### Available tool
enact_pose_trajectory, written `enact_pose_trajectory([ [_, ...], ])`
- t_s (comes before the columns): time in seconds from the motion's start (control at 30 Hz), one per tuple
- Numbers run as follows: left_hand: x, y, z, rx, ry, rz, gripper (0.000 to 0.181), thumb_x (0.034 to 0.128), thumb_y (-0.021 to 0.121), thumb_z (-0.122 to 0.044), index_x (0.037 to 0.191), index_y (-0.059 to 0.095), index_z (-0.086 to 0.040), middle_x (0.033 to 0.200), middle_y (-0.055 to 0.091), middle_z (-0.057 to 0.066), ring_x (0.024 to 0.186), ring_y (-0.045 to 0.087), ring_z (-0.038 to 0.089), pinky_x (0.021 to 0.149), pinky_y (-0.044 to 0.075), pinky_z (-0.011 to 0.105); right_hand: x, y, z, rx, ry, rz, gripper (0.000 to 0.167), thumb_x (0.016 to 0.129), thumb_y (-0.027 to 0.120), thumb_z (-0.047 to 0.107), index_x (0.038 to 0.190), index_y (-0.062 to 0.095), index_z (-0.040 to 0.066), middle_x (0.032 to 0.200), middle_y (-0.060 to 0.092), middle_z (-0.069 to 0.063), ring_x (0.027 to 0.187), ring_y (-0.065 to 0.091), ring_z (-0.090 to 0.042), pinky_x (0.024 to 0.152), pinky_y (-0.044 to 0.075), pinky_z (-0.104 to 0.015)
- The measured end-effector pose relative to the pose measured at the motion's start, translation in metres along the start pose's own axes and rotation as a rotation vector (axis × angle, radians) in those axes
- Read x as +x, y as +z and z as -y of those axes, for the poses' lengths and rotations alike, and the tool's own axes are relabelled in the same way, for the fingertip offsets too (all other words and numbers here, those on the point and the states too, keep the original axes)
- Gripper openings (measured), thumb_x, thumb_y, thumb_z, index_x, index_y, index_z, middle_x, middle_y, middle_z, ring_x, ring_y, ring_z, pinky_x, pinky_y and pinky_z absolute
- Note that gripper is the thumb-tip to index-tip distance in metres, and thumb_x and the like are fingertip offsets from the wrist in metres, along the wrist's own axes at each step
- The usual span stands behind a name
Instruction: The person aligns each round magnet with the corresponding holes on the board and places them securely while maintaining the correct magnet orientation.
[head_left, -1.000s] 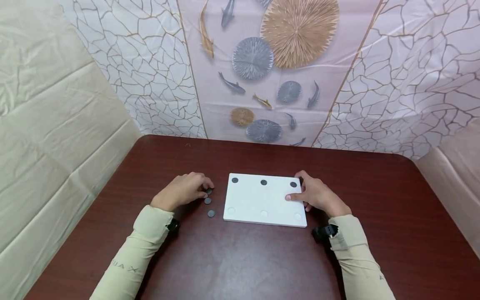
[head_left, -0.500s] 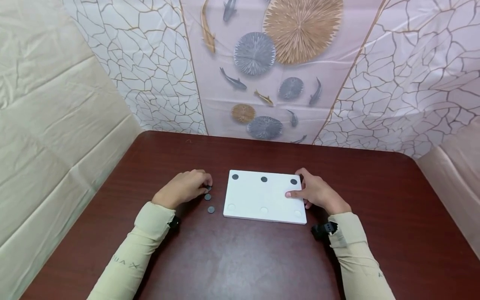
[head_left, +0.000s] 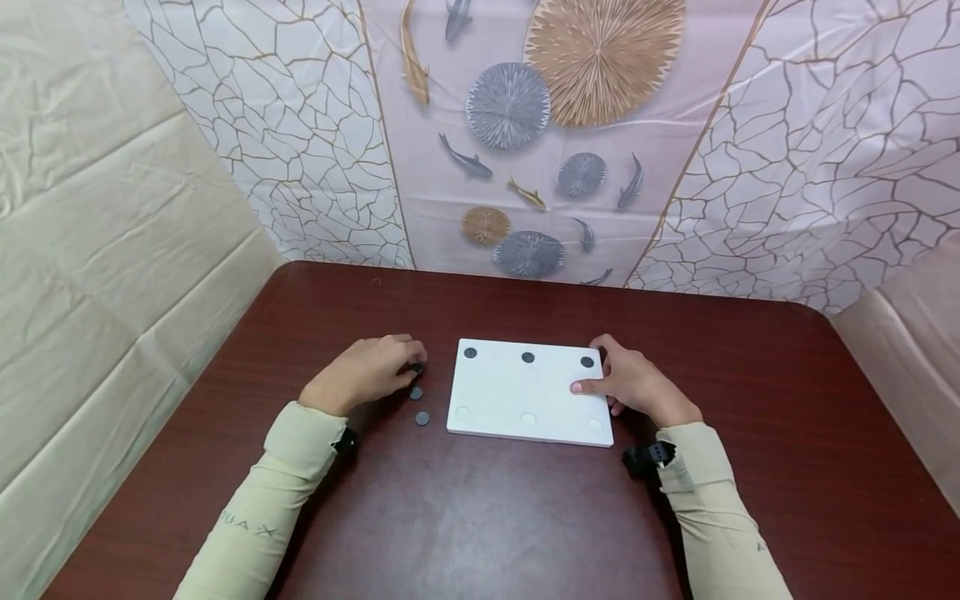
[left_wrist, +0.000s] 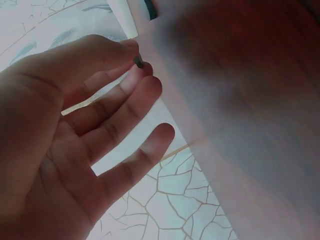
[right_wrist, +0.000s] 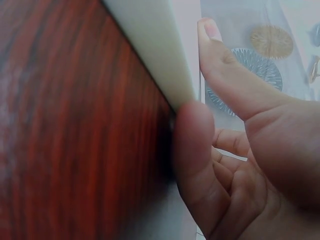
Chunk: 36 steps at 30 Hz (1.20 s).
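My left hand (head_left: 367, 372) pinches a small dark round disc (left_wrist: 139, 62) between thumb and fingertips, just above the table; the other fingers are loosely bent. Two similar discs, a nearer one (head_left: 423, 418) and a farther one (head_left: 416, 393), lie on the table beside that hand. A white rectangular board (head_left: 525, 387) lies flat to their right. Three dark discs, one of them in the middle (head_left: 528, 357), sit along its far edge, and three shallow round recesses show along its near edge. My right hand (head_left: 637, 385) grips the board's right side, thumb on top and fingers against the edge.
The dark red-brown wooden table (head_left: 487, 517) reaches back to a patterned cloth (head_left: 525, 167). Plain cream cloth (head_left: 90, 250) hangs at the left side. A black band (head_left: 648, 458) is on the right wrist.
The left hand has lifted the farthest of the loose discs slightly off the table. The right hand keeps its grip on the board. The head view has shifted slightly.
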<state>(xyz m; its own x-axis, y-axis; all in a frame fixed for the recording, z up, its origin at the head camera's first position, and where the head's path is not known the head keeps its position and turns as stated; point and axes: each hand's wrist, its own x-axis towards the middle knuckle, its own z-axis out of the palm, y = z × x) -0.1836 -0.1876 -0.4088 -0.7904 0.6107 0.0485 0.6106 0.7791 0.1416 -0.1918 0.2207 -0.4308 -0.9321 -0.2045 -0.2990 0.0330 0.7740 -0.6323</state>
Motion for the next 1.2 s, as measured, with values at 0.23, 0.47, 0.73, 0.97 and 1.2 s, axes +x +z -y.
enact_pose_trajectory([
  [0.23, -0.001, -0.006, 0.0, -0.044, 0.038, -0.026, 0.017, 0.0965, 0.07, -0.007, 0.111, 0.077, -0.012, 0.106, 0.067, 0.002, 0.091, 0.065, 0.015, 0.078, 0.059, 0.036, 0.001, 0.001, -0.001, -0.018, 0.01, 0.001, 0.082, 0.09, 0.087, 0.034, 0.15, 0.039, 0.005, 0.103, 0.055, -0.017, 0.058, 0.063, -0.022, 0.057, 0.055, -0.034],
  [0.47, -0.001, -0.01, -0.006, -0.117, 0.041, -0.055, 0.024, 0.0993, 0.066, -0.011, 0.121, 0.077, -0.011, 0.119, 0.067, 0.0, 0.098, 0.066, 0.013, 0.084, 0.058, 0.035, 0.001, 0.0, -0.001, -0.024, 0.013, 0.004, 0.083, 0.09, 0.087, 0.035, 0.151, 0.039, 0.005, 0.102, 0.055, -0.017, 0.058, 0.063, -0.022, 0.056, 0.055, -0.035],
  [0.73, -0.001, -0.019, -0.014, -0.157, 0.085, -0.043, 0.017, 0.1001, 0.069, -0.016, 0.114, 0.078, -0.017, 0.112, 0.066, -0.007, 0.093, 0.065, 0.013, 0.078, 0.055, 0.03, 0.001, -0.001, 0.0, -0.039, 0.003, 0.004, 0.083, 0.09, 0.086, 0.036, 0.15, 0.039, 0.005, 0.101, 0.055, -0.017, 0.059, 0.064, -0.022, 0.057, 0.055, -0.035],
  [0.97, -0.003, -0.03, -0.024, -0.184, 0.117, -0.021, 0.013, 0.0999, 0.075, -0.022, 0.112, 0.079, -0.02, 0.109, 0.068, -0.009, 0.092, 0.066, 0.008, 0.081, 0.056, 0.031, 0.001, -0.001, 0.0, -0.037, 0.0, 0.001, 0.082, 0.09, 0.086, 0.036, 0.15, 0.039, 0.005, 0.101, 0.055, -0.017, 0.058, 0.064, -0.022, 0.056, 0.055, -0.035],
  [1.2, -0.002, -0.032, -0.031, -0.193, 0.154, 0.0, 0.015, 0.0991, 0.076, -0.022, 0.113, 0.08, -0.016, 0.109, 0.072, -0.006, 0.094, 0.066, 0.005, 0.082, 0.057, 0.029, 0.001, 0.0, 0.0, -0.038, 0.01, 0.0, 0.082, 0.09, 0.087, 0.036, 0.15, 0.039, 0.005, 0.101, 0.054, -0.017, 0.058, 0.063, -0.022, 0.057, 0.055, -0.034],
])
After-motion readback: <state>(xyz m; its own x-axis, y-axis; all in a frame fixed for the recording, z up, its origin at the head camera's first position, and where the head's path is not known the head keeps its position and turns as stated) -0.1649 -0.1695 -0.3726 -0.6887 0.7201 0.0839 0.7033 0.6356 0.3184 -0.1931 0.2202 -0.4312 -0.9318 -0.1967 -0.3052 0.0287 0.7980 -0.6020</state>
